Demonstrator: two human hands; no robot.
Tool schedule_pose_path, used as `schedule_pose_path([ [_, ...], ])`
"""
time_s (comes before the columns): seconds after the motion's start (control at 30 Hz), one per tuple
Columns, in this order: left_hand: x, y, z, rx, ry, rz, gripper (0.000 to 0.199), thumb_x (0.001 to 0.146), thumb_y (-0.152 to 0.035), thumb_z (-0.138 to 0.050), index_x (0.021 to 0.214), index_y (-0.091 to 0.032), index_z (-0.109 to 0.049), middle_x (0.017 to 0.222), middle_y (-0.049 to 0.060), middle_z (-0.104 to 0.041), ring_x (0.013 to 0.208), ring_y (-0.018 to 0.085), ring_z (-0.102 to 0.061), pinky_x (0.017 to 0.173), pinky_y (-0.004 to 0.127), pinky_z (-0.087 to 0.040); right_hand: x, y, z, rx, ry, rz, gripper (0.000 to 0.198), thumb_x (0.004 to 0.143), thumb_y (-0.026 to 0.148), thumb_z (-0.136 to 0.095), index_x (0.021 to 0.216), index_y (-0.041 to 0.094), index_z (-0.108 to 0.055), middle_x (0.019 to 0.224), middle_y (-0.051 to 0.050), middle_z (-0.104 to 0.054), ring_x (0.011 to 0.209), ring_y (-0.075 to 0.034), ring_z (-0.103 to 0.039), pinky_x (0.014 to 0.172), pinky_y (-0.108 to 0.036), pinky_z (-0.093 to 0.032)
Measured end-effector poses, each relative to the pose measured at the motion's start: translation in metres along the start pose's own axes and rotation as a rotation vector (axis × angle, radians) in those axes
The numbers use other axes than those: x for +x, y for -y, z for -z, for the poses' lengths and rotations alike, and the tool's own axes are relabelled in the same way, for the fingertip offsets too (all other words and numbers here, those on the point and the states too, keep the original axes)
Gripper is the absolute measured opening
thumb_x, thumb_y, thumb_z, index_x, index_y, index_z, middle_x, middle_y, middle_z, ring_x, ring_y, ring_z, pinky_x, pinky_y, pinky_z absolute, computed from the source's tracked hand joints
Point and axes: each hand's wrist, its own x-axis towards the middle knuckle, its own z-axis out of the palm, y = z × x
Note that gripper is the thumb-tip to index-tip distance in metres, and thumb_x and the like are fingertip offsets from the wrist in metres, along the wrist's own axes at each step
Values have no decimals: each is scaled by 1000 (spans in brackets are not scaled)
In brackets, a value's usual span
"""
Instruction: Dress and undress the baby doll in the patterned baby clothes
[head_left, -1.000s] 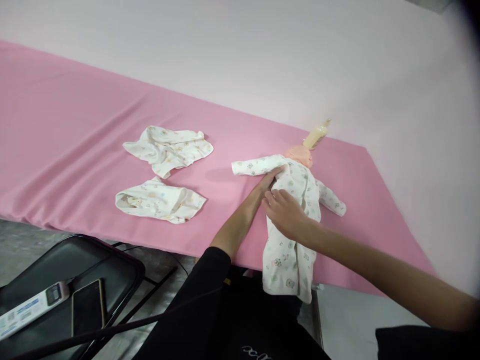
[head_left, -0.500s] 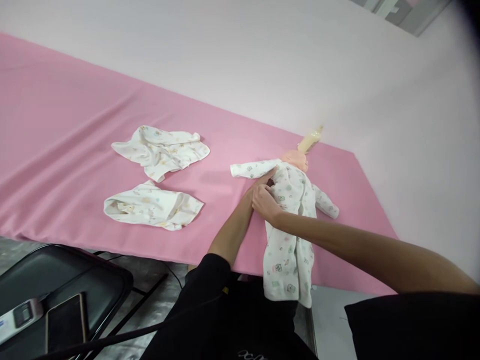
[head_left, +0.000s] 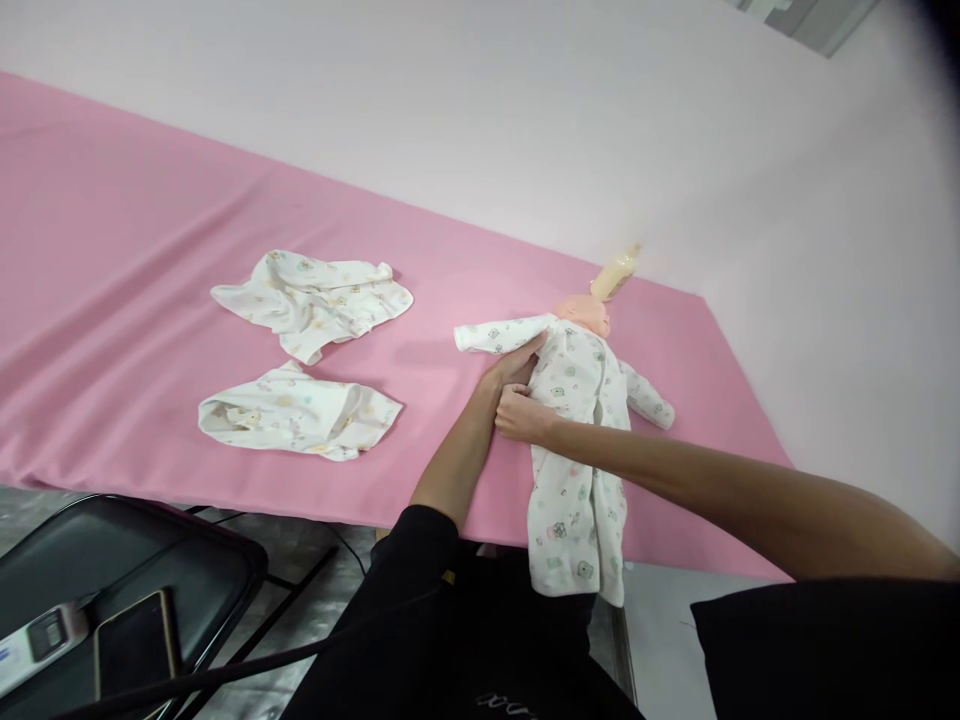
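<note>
The white romper (head_left: 574, 385) lies near the right end of the pink tablecloth (head_left: 442, 250), hem past the front edge, left hand (head_left: 519, 362) at its armpit, right hand (head_left: 520, 415) curled alongside, both grips indeterminable, bare cloth separating it from two garments (head_left: 300, 415).

Wht printed onesie (head_left: 571, 380) on doll (head_left: 583, 313), slvs out, on pink cloth (head_left: 442, 250), hem past its nr edge.

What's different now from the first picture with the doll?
The right hand moved left across the white outfit to its side edge and curled up more; I can't tell if it grips cloth. The left hand stayed by the outfit's armpit. The doll, bottle and other clothes stayed put.
</note>
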Motion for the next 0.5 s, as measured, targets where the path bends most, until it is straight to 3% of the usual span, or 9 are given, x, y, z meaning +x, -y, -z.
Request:
schedule_pose_path([
  [0.27, 3, 1, 0, -87, 25, -20, 54, 94, -57, -53, 122, -13, -65, 113, 15, -73, 113, 27, -67, 114, 42, -41, -13, -6, 11, 184, -53, 89, 26, 83, 0, -51, 65, 12, -64, 68, -9, -69, 67, -25, -65, 52, -36, -45],
  [0.43, 0, 1, 1, -62, -27, -13, 51, 90, -58, -58, 113, -14, -67, 105, 13, -74, 110, 27, -66, 109, 41, -45, -14, -10, 10, 235, 1, 102, 27, 85, 1, -50, 67, 13, -65, 70, -9, -68, 68, -23, -63, 53, -34, -41],
  [0.5, -2, 2, 1, 4, -104, 1, 53, 87, -63, -60, 106, -14, -68, 97, 13, -74, 107, 29, -66, 105, 43, -47, -11, -13, 8, 265, 33, 62, 26, 87, 1, -49, 72, 12, -67, 71, -9, -67, 70, -23, -62, 57, -35, -41],
])
